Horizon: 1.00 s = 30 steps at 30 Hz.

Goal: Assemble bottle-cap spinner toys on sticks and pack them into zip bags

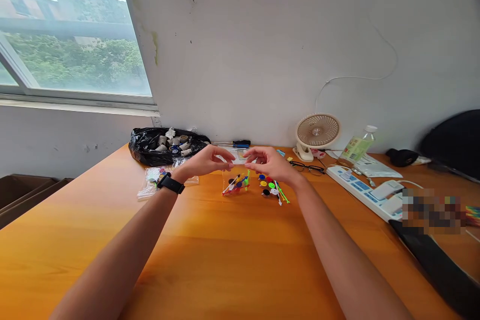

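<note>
A small clear plastic bag [236, 184] hangs upright over the wooden table, with colourful sticks and round pieces at its bottom. My left hand [210, 161] pinches its upper left corner between thumb and fingers, and a black watch [171, 183] is on that wrist. At the bag's upper right, my right hand [267, 162] is closed in a pinch too. Just right of the bag, below my right hand, lies a loose pile of colourful discs [265, 185] with thin white, green and yellow sticks [281, 194].
Behind my left hand sit a black plastic bag [144, 145] of grey cylinders and several clear packets [148, 187]. A screwdriver [241, 143], fan [318, 132], glasses [307, 167], bottle [358, 146] and power strip [360, 190] stand or lie at the back and right.
</note>
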Motion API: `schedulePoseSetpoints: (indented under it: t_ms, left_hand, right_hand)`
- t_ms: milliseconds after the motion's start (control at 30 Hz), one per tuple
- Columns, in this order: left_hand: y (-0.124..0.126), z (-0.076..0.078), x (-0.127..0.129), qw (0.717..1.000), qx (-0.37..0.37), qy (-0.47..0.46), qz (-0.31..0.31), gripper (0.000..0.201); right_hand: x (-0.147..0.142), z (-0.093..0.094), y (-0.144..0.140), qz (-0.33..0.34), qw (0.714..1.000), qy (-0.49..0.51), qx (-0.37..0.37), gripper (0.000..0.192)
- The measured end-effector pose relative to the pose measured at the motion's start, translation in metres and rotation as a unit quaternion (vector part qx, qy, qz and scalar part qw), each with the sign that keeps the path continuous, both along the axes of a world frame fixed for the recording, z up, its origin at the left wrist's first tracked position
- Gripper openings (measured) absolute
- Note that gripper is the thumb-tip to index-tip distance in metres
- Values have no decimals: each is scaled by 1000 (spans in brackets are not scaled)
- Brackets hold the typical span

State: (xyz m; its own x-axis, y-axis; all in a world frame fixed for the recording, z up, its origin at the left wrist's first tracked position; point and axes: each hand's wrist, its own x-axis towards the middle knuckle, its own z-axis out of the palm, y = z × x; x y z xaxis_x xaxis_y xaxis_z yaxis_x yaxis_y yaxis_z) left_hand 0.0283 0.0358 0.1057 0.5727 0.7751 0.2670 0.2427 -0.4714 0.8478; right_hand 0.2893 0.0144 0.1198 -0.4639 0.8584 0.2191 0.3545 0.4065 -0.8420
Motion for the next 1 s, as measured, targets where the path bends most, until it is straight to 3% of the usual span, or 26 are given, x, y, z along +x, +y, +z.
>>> schedulePoseSetpoints:
  t_ms: [167,433,600,767,1000]
  left_hand:
    - [5,-3,-3,1000,-11,-6,27,44]
    - [8,-9,-2,994,-41,-91,52,45]
    - [-4,12,-3,984,-14,-174,48,39]
    - [-23,42,-5,967,50,-237,79,29]
    - [-41,62,-5,959,69,-259,95,13]
  right_hand:
    - [5,-8,9,-21,1000,15,-16,41]
    - [15,-20,17,-19,994,91,-62,47]
    - [13,11,0,-7,991,133,-32,40]
    - [7,52,-27,-7,985,158,71,31]
    - [3,60,-39,-15,969,228,91,9]
